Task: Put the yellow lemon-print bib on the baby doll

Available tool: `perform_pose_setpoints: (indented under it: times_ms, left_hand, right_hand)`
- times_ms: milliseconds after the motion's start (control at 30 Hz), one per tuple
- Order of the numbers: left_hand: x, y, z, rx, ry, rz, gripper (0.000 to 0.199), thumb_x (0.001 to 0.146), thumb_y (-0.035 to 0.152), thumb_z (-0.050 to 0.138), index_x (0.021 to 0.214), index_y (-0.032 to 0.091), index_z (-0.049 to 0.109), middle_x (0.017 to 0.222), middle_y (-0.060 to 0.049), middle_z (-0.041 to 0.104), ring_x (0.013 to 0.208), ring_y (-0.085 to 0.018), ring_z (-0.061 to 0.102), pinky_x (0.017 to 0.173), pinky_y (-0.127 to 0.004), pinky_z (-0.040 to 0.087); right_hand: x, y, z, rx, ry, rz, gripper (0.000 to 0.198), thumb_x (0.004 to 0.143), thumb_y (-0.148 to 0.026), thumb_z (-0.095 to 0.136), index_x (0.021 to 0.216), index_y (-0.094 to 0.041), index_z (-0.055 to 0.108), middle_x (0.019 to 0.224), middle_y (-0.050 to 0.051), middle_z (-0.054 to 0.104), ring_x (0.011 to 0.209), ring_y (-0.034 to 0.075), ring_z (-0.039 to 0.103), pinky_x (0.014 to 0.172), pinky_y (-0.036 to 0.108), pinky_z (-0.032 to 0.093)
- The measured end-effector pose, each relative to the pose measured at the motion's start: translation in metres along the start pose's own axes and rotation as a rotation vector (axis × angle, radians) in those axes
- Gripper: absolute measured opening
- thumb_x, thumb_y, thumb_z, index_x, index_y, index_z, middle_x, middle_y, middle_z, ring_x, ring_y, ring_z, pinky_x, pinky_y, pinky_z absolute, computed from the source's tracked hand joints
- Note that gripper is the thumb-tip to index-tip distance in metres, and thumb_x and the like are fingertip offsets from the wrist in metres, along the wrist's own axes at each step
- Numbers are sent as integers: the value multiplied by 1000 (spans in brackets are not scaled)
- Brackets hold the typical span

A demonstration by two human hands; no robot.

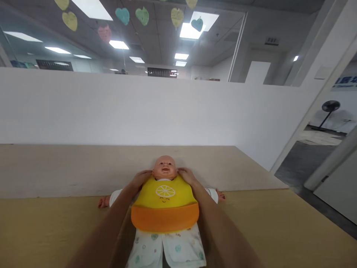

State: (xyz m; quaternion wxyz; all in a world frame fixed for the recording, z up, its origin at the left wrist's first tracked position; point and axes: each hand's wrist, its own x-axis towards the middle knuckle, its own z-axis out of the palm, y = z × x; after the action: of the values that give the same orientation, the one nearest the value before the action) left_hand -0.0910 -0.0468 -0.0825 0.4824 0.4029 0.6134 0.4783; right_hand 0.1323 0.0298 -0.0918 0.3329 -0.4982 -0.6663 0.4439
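A baby doll [165, 166] lies on its back, arms spread to both sides, in white clothing with a small coloured print. Over its chest is a yellow silicone bib [164, 201] with a lemon-slice face and an orange catch pocket along the bottom. My left hand [141, 178] is at the bib's upper left corner beside the doll's neck, fingers closed on the strap there. On the opposite side, my right hand [187, 175] grips the upper right corner in the same way. The fingertips of both hands and the strap ends are partly hidden by the neck.
The doll rests on a wooden tabletop [55, 230] with a paler strip [69, 167] behind. A white half wall [125, 108] with glass above closes the far side. Paper hearts [122, 16] are on the glass. At right, a doorway shows a black fan [330, 106].
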Motion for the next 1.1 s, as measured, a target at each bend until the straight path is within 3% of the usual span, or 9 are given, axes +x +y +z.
perform_pose_setpoints:
  times_ms: [67,133,233,367,500,667,833,967,1100]
  left_hand:
    - [-16,4,-6,-95,-15,-30,64,61,30,62,121,11,50,77,-5,69,69,-17,65,64,-27,50]
    - [-33,6,-13,-185,-16,-51,76,60,26,65,131,11,39,74,-3,68,66,-15,64,62,-25,48]
    - [-54,8,-19,-210,-14,-23,66,56,25,68,118,11,51,69,-1,67,62,-13,62,59,-23,46]
    - [-72,13,-17,-156,-45,-8,37,50,25,74,82,10,66,65,-4,68,58,-14,61,55,-24,44]
    - [-73,26,-14,-128,-50,18,26,51,27,74,70,11,69,68,-7,70,62,-17,63,60,-28,48]
    - [-63,31,-9,-109,87,91,20,53,27,70,66,13,68,64,-4,69,61,-15,62,61,-27,50]
    - [-66,21,-4,-8,172,142,28,56,36,67,71,12,68,64,-5,68,61,-16,63,59,-27,49]
    - [-81,19,-11,103,261,210,32,62,36,61,85,16,69,82,-5,71,79,-18,65,70,-28,50]
    - [-106,-4,-25,363,407,376,31,69,29,49,92,21,68,105,-6,69,94,-21,62,87,-34,48]
  right_hand:
    - [-22,-7,-8,209,-19,110,55,73,-30,50,125,-13,48,79,6,67,71,19,64,59,27,47]
    - [-44,-13,-16,413,-33,204,65,70,-27,56,132,-17,39,79,4,67,70,18,64,57,25,46]
    - [-74,-21,-26,492,-5,215,61,66,-20,62,125,-19,45,78,2,68,70,17,65,58,24,46]
    - [-98,-30,-29,468,-4,172,46,62,-16,65,107,-19,56,79,2,68,73,17,65,62,25,49]
    - [-97,-38,-27,419,38,155,28,60,-12,64,88,-16,62,72,2,67,67,16,64,60,23,48]
    - [-73,-39,-21,480,103,113,21,60,-10,61,81,-15,61,62,-1,62,56,13,60,56,23,47]
    - [-65,-26,-12,455,117,121,16,59,-11,59,75,-15,61,61,-1,62,55,14,60,61,27,49]
    - [-77,-17,-17,369,125,30,11,68,-20,58,75,-15,64,73,2,66,72,16,63,71,26,49]
    - [-103,2,-35,-6,218,-204,26,82,-29,45,90,-17,66,97,7,69,95,21,62,87,33,46]
